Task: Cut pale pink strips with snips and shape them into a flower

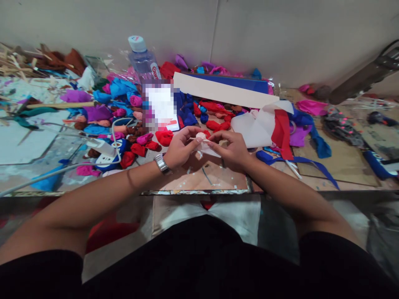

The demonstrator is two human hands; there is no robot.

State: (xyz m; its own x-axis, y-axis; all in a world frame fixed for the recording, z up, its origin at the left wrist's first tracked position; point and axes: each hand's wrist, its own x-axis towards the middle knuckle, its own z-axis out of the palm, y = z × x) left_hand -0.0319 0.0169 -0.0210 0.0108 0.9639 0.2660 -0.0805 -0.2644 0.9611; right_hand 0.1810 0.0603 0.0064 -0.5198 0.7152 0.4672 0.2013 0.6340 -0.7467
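Observation:
Above the front of the table, my left hand (181,146) and my right hand (230,148) meet around a small pale crepe paper flower (201,136). Thumbs and fingers of both hands are closed on it from either side, and a loose pale edge hangs below. My left wrist wears a metal watch (161,163). Just behind the hands lie red crepe paper pieces (220,124). To the right of my right hand rests a white paper sheet (252,128), with a red paper strip (282,133) over its right side.
A phone (173,123) leans before a water bottle (141,60). Left are crumpled coloured paper pieces (121,93), a charger (101,146) and its cable (59,176). A long cream board (224,89) lies behind. Blue strips (314,164) and a cardboard sheet (339,162) lie right.

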